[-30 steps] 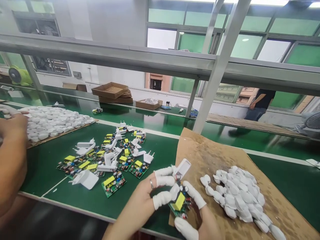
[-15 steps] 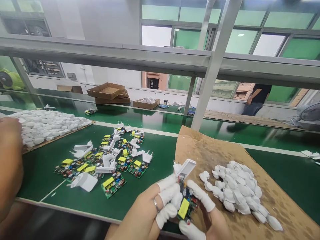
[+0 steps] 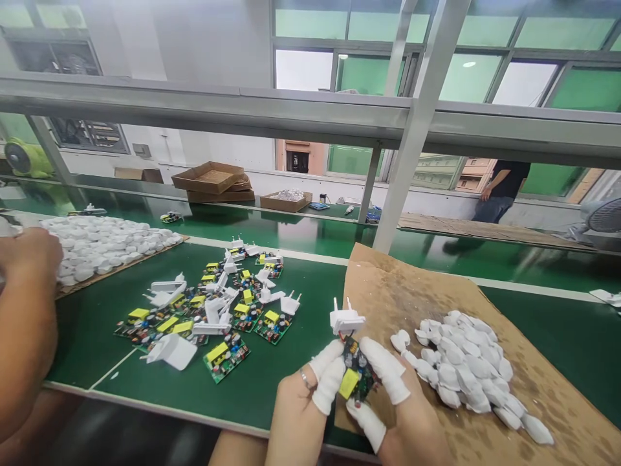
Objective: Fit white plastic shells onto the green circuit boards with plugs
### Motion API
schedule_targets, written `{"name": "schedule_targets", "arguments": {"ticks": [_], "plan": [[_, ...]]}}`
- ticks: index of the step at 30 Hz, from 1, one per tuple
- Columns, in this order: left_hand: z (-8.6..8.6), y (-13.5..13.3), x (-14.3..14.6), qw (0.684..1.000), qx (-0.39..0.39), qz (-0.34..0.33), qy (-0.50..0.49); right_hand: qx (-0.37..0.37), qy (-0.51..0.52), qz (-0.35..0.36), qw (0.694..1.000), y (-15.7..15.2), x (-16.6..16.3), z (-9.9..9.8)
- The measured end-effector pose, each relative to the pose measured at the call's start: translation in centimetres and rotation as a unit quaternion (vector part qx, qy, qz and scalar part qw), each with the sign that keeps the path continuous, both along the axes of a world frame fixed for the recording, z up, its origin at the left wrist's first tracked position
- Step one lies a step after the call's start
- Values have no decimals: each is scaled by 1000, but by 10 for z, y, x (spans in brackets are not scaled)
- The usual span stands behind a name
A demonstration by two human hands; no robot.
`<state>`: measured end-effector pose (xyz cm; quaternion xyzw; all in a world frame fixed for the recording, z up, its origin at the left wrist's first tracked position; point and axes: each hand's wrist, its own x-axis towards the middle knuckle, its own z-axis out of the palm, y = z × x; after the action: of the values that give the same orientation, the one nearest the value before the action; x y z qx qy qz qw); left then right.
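Between my hands is a small circuit board (image 3: 353, 375) with a yellow transformer, held over the bench edge. A white plug piece (image 3: 346, 318) with two pins is joined to the board's top by short wires and points upward. My left hand (image 3: 310, 388), with white finger covers and a ring, pinches the board's left side. My right hand (image 3: 395, 401), also in finger covers, grips its right side and lower edge. To the left lie several more boards with plugs (image 3: 226, 356) on the green bench. White wrapped lumps (image 3: 460, 362) are heaped right of my right hand.
Brown cardboard (image 3: 383, 285) lies under the white heap. At far left a co-worker's arm (image 3: 29, 310) reaches by a sheet of white pieces (image 3: 111, 246). A metal post (image 3: 402, 155) rises behind the bench. Cardboard trays (image 3: 208, 178) and another person (image 3: 504, 188) are farther back.
The plug piece has swung from tilting rightward to standing with its pins up. My left fingers have shifted lower along the board. The co-worker's hand has moved slightly to the right.
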<state>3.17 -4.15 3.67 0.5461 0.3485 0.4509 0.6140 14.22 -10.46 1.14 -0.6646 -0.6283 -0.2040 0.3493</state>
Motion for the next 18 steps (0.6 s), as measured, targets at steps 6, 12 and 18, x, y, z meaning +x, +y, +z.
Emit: {"name": "schedule_targets", "arguments": {"ticks": [6, 12, 18], "plan": [[-10, 10, -13, 988, 111, 64, 81, -61, 22, 28, 998, 8, 2, 13], [-17, 9, -23, 980, 153, 65, 106, -161, 88, 44, 982, 16, -8, 24], [-25, 28, -31, 986, 146, 40, 75, -195, 56, 56, 978, 26, -3, 41]]}}
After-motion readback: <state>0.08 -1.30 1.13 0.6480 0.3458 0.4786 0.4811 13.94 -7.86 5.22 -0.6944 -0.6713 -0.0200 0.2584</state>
